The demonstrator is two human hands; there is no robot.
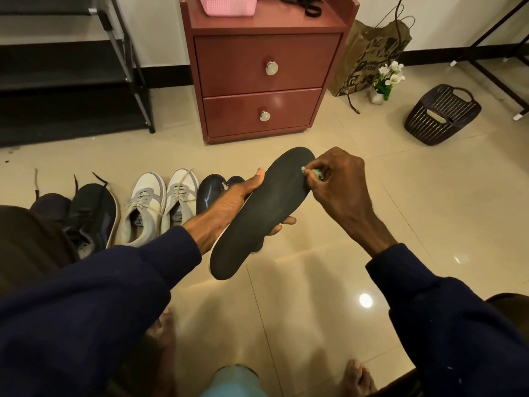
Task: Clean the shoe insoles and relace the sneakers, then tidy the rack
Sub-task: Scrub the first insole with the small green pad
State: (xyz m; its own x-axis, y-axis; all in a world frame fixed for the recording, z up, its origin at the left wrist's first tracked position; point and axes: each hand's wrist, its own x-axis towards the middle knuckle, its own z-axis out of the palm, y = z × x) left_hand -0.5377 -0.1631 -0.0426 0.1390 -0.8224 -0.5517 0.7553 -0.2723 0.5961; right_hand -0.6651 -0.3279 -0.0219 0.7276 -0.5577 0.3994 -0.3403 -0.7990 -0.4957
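A black insole (266,207) is held up over the floor, toe end pointing away. My left hand (229,207) grips it from underneath at mid-length, thumb on its left edge. My right hand (337,181) pinches a small pale green cloth or wipe (312,172) against the insole's toe end. On the floor to the left stand a pair of white and grey sneakers (156,207), a pair of dark sneakers (88,216) with loose laces, and a dark pair (210,193) partly hidden behind my left hand. A black shoe rack (68,67) stands at the far left.
A red two-drawer cabinet (266,81) stands ahead, with a pink basket (229,5) and black laces (300,2) on top. A brown paper bag (369,58), a small flower pot (386,81) and a dark plastic basket (440,116) sit to the right. My bare feet are below.
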